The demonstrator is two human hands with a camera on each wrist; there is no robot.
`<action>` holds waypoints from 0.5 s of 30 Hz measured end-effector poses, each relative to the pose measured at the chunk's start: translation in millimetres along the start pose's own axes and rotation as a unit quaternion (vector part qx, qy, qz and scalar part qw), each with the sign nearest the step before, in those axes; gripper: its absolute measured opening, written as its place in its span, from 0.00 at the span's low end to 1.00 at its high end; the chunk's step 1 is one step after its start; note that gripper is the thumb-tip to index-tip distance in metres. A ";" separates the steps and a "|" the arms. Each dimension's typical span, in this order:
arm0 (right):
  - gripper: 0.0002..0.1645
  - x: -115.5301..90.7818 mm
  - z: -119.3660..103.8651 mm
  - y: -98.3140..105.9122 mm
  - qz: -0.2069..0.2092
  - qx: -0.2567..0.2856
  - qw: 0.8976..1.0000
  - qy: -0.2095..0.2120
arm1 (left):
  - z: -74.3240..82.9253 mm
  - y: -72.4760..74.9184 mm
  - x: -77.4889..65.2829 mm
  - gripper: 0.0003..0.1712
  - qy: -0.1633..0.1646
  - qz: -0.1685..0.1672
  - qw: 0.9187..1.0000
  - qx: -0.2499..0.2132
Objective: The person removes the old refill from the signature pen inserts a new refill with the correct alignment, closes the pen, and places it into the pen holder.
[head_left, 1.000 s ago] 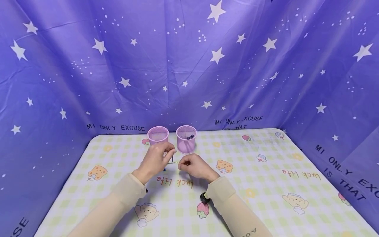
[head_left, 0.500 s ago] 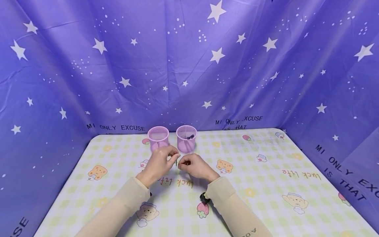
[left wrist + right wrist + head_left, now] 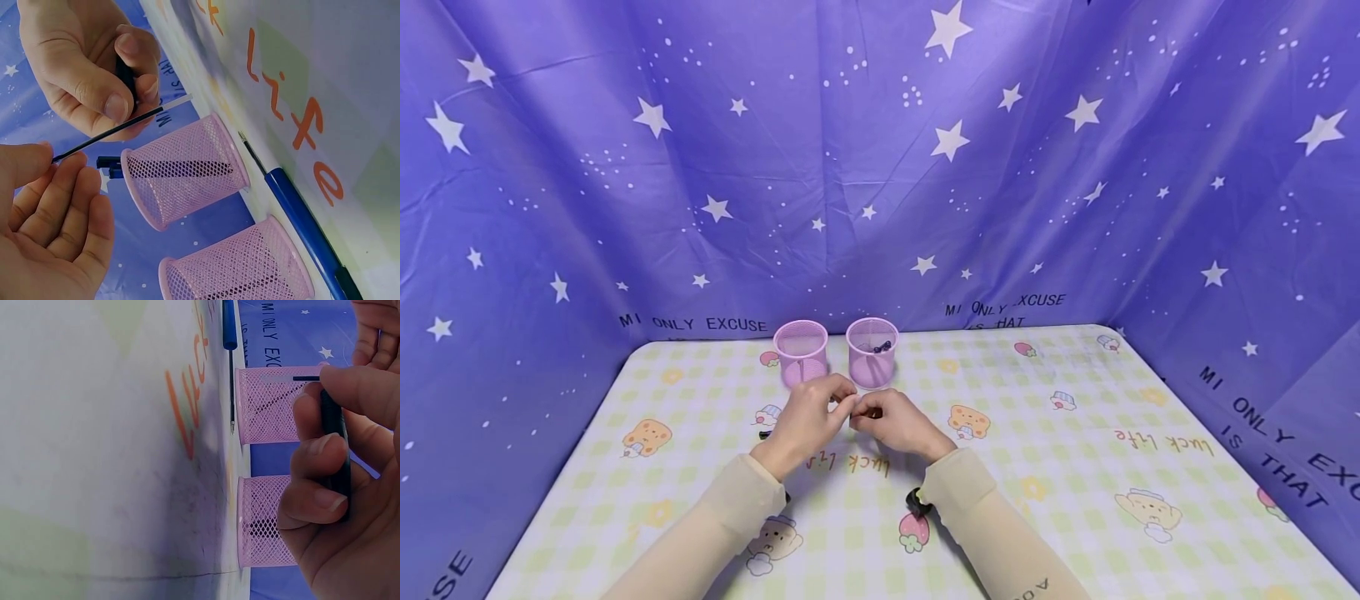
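Note:
My left hand (image 3: 808, 417) pinches one end of a thin dark pen refill (image 3: 94, 141) between thumb and fingertip. The refill slants past the right hand, its clear end pointing down toward the table. My right hand (image 3: 895, 419) holds a short black pen piece (image 3: 334, 419) in curled fingers, most of it covered by them in the left wrist view. Both hands are close together just above the table, thumbs nearly meeting in the head view. Beneath them a blue pen barrel (image 3: 306, 225) lies on the cloth, a thin refill and metal tip sticking out of it.
Two pink mesh pen cups stand behind the hands: the left cup (image 3: 801, 329) and the right cup (image 3: 872, 325), which has dark pens (image 3: 883, 346) in it. A checked tablecloth (image 3: 1075, 467) covers the table, with a purple star curtain (image 3: 880, 167) behind.
My left hand has moved right and slightly toward me, bringing the refill up against the right hand. The right hand has stayed in place.

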State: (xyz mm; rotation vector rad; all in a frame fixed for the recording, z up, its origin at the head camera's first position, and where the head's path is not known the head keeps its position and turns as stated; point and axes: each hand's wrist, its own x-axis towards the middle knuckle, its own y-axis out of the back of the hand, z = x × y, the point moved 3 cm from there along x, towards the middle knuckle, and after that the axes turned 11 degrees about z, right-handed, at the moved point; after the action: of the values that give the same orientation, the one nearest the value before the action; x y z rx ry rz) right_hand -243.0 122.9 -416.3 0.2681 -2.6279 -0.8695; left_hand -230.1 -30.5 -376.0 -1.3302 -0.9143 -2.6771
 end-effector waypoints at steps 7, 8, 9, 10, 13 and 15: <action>0.03 0.7 0.8 -1.0 -0.002 -0.002 1.000 0.004 | 0.2 -0.8 -0.2 0.03 0.016 0.002 1.000 -0.009; 0.03 0.5 0.7 -1.1 -0.002 -0.002 1.000 0.005 | 0.1 -0.7 -0.1 0.03 0.020 0.002 1.000 -0.010; 0.03 0.7 0.8 -1.6 -0.001 -0.004 1.000 0.005 | -0.4 -0.9 -0.1 0.03 0.025 0.003 1.000 -0.012; 0.03 0.7 0.7 -1.9 -0.001 -0.005 1.000 0.008 | -0.9 -1.0 -0.1 0.03 0.029 0.004 0.999 -0.014; 0.03 0.8 -0.6 -2.7 -0.001 -0.003 1.000 0.012 | -3.8 -2.0 -0.1 0.03 0.043 0.007 0.999 -0.021; 0.03 0.8 -2.1 -3.0 0.000 0.001 1.000 0.017 | -5.4 -2.7 -0.1 0.03 0.052 0.010 0.998 -0.027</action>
State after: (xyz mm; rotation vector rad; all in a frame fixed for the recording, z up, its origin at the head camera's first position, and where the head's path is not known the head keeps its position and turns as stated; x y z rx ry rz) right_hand -242.7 119.2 -416.3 0.2815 -2.5981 -0.8561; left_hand -234.6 -31.0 -379.9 -1.1903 -0.8215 -2.7444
